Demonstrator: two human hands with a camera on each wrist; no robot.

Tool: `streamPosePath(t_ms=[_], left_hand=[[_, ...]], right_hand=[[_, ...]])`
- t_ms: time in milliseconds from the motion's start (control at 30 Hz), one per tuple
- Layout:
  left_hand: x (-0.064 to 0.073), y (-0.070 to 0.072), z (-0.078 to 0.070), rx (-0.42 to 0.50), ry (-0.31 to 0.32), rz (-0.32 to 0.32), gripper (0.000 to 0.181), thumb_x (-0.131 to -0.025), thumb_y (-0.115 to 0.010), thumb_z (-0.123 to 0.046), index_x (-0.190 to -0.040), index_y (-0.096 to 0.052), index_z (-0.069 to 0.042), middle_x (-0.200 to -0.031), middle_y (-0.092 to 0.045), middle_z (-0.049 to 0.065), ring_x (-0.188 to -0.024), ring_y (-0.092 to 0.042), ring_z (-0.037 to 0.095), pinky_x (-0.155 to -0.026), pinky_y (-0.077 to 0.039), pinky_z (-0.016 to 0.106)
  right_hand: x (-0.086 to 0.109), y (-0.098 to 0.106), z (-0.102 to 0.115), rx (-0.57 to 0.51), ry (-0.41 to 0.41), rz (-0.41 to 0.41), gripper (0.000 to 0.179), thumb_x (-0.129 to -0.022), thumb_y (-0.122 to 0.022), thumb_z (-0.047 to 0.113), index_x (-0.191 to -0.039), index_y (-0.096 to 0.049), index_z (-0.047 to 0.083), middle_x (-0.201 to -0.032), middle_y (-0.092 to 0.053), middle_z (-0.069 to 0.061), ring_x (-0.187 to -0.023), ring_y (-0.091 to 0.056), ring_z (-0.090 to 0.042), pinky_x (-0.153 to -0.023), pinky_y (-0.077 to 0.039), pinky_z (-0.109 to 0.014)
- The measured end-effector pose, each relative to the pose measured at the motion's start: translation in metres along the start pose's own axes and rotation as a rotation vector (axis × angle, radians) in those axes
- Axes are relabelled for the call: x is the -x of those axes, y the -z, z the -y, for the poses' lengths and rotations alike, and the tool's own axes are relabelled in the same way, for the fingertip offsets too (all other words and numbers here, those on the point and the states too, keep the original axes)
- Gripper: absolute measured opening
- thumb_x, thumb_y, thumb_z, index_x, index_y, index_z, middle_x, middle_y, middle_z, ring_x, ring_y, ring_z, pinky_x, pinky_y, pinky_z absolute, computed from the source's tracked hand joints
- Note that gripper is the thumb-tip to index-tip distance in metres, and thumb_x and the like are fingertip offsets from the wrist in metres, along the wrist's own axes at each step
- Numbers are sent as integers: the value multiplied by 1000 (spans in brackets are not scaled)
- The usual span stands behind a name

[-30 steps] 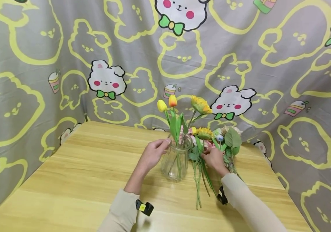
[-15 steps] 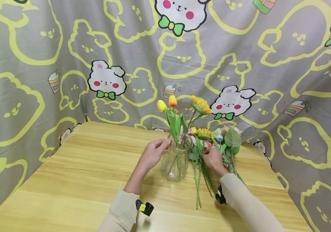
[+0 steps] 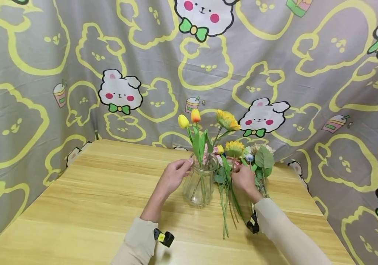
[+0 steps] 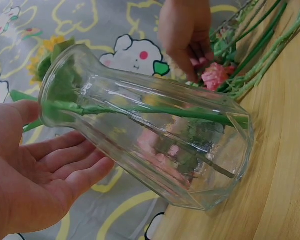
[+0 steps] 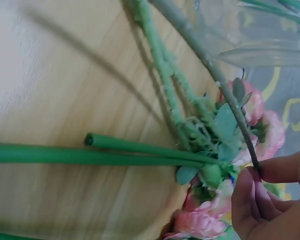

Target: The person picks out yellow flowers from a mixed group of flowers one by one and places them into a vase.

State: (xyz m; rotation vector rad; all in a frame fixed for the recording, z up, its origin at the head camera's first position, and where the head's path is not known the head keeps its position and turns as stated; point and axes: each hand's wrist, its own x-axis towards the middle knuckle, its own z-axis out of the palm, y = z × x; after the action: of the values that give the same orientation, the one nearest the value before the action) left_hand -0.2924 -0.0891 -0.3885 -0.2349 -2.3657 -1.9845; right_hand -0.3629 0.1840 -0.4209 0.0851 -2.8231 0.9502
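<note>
A clear glass vase (image 3: 198, 191) stands upright on the table, holding a yellow tulip (image 3: 183, 121), an orange-red tulip (image 3: 195, 115) and a sunflower (image 3: 227, 120). My left hand (image 3: 174, 174) touches the vase near its rim; in the left wrist view its fingers (image 4: 72, 162) lie extended along the glass. To the right of the vase, my right hand (image 3: 244, 180) pinches the stem (image 5: 217, 77) of a second sunflower (image 3: 234, 148) between thumb and fingertips. That stem is held above the table, casting a shadow on it.
Several loose flowers lie right of the vase: pink blooms (image 5: 202, 220), green stems (image 3: 224, 213) and a broad-leaved stem (image 3: 264, 157). A patterned grey curtain (image 3: 162, 44) hangs behind the wooden table (image 3: 102, 198).
The second sunflower has risen slightly with my right hand's pinch on its stem. My left hand and the vase keep their places; the head view has shifted a little.
</note>
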Motion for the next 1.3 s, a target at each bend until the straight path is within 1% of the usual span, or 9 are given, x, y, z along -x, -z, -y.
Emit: streamPosePath(t_ms=[133,267,333,467,667,867,1000,1100,1300], left_hand=[[0,0,0,-3,0,-7,56,-102,-52,-55,-130,-68,-9,-130,-68,10,-122,-65,30,-104,-57,40],[1,-1,-1,-4,3,-8,55,-102,-52,-54,-129,-69,-9,-129,-69,10,-121,-65,31,-103,-57,39],[1,-1,-1,-5,4,-9,54,-102,-52,-54,-129,-69,-9,-128,-69,10,-121,-65,31,-103,-57,39],[0,0,-1,-7,1,-11,54,-103,-52,-54,-129,-69,-9,-127,-69,10,-121,-65,32,-103,-57,40],[0,0,0,-1,-3,-6,56,-102,-52,-55,-129,-68,-8,-129,-69,10,-121,-65,30,-103,-57,40],[1,0,-1,2,0,-2,58,-102,-52,-56,-130,-68,-9,-130,-68,9,-121,-65,29,-104,-57,39],[1,1,-2,-5,6,-13,55,-102,-52,-56,-128,-69,-10,-128,-69,9,-118,-67,28,-103,-57,41],[1,1,-2,-8,7,-16,54,-102,-52,-55,-128,-70,-11,-127,-69,9,-118,-67,28,-103,-57,41],[2,0,-2,-2,11,-13,53,-102,-53,-54,-127,-70,-11,-128,-69,9,-118,-67,27,-104,-57,40]], right_hand=[[4,5,9,-67,-11,-22,36,-98,-55,10,-63,-47,12,-52,-33,5,-47,-29,-11,-55,-29,-27],[8,11,17,-144,-24,-50,25,-101,-53,13,-91,-69,-3,-65,-62,-10,-49,-46,-13,-51,-38,-26],[9,13,21,-154,-7,-71,27,-101,-53,14,-105,-71,-6,-78,-71,-16,-53,-55,-14,-55,-46,-28],[10,15,27,-141,16,-96,30,-103,-53,17,-112,-71,-4,-88,-75,-20,-60,-63,-16,-65,-54,-34],[12,16,34,-130,-15,-115,28,-101,-58,21,-112,-72,0,-94,-75,-15,-70,-67,-20,-68,-55,-36],[16,20,39,-145,45,-184,25,-100,-64,25,-102,-71,1,-81,-72,-11,-71,-66,-23,-82,-54,-45],[18,24,44,-134,86,-222,22,-99,-66,27,-96,-70,5,-76,-70,-8,-67,-65,-21,-78,-53,-40],[20,27,48,-142,101,-235,19,-99,-67,25,-99,-70,6,-80,-72,-8,-66,-65,-19,-71,-52,-38],[24,40,55,-189,146,-305,15,-98,-64,18,-103,-68,4,-85,-73,-12,-66,-67,-22,-77,-53,-43]])
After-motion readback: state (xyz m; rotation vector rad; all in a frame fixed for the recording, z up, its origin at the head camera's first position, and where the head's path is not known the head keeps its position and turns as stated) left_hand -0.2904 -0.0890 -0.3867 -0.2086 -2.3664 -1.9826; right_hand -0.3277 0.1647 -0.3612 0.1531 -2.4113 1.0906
